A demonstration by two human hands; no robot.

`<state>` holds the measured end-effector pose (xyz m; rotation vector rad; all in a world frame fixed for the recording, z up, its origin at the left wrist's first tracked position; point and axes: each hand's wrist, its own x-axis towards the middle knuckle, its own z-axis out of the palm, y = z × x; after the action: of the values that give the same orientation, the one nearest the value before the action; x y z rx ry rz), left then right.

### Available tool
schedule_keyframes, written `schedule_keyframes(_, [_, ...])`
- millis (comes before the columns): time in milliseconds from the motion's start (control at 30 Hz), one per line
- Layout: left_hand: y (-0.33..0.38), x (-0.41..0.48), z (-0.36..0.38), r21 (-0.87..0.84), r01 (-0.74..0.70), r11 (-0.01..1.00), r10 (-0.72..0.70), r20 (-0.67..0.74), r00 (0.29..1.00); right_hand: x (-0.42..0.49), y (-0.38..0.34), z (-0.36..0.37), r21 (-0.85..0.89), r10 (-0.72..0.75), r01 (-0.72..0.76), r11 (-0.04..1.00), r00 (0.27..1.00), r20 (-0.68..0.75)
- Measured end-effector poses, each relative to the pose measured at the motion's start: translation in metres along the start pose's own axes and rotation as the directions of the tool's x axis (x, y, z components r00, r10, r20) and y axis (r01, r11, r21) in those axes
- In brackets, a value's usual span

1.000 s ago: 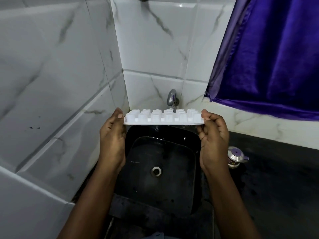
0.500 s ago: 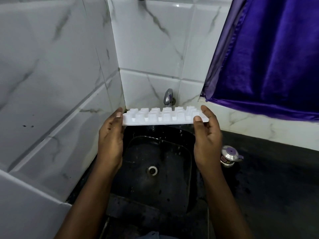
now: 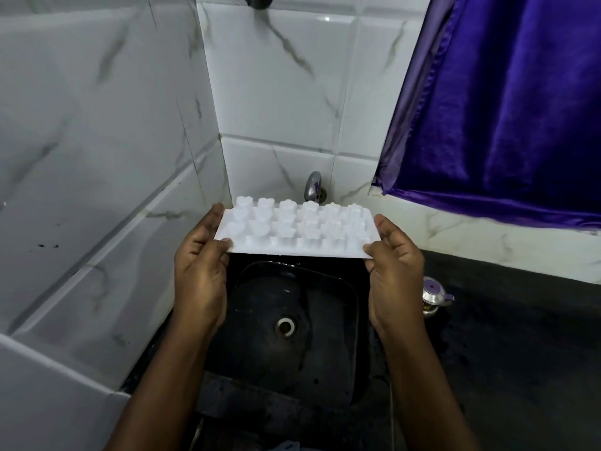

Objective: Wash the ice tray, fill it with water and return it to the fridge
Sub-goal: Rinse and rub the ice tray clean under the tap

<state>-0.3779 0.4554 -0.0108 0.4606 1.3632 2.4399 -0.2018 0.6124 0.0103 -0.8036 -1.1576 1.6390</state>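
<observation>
In the head view, both hands are holding a white tray point(image 3: 294, 227) in the air over a black sink point(image 3: 353, 289). The tray is lying roughly level, with its near long edge dipping a little toward the camera. Its underside is facing up, so the rounded bottoms of the moulds are standing up in rows.

The left hand point(image 3: 200, 275) is gripping the tray's left end. Its fingers point(image 3: 211, 222) are running along the short edge, and the thumb is pressing on the near left corner. The right hand point(image 3: 395, 271) is gripping the right end in the same way, with the thumb pinching the near right corner and a finger lying against the short edge. Both forearms are reaching in from the bottom of the picture on either side of the sink.

A round drain point(image 3: 285, 326) is showing in the sink floor, below the tray and between the wrists. A metal tap point(image 3: 313, 187) is sticking out of the wall just behind the tray's far edge. White marble-patterned tiles point(image 3: 97, 157) are covering the left and back walls. A dark metal fitting point(image 3: 258, 0) is being cut off by the top edge.

A dark worktop point(image 3: 520, 353) is stretching away to the right of the sink. On it, a small shiny pot point(image 3: 434, 296) with a purple lid is standing just beside the right hand. A purple curtain point(image 3: 507, 109) is hanging over the upper right.
</observation>
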Motion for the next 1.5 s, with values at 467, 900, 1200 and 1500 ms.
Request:
schedule_keyframes(467, [-0.003,-0.004,0.000,0.067,-0.015,0.998,0.015,-0.002,1.000,0.010,0.001,-0.005,0.112,0.060,-0.067,0.991,0.996,0.066])
schedule_keyframes(900, [0.003,-0.006,0.002,0.086,-0.072,0.994,0.072,0.004,0.997,0.018,-0.003,-0.012,-0.091,0.113,-0.097,0.991,0.975,0.189])
schedule_keyframes(1200, [-0.003,-0.007,0.001,0.269,-0.188,0.945,0.159,0.127,0.979,0.016,-0.025,-0.038,-0.590,-0.013,0.383,0.711,0.846,0.533])
schedule_keyframes(1500, [-0.012,-0.006,-0.007,0.437,-0.210,0.875,0.193,0.083,0.978,0.016,-0.029,-0.045,-0.552,-0.081,0.364,0.750,0.879,0.470])
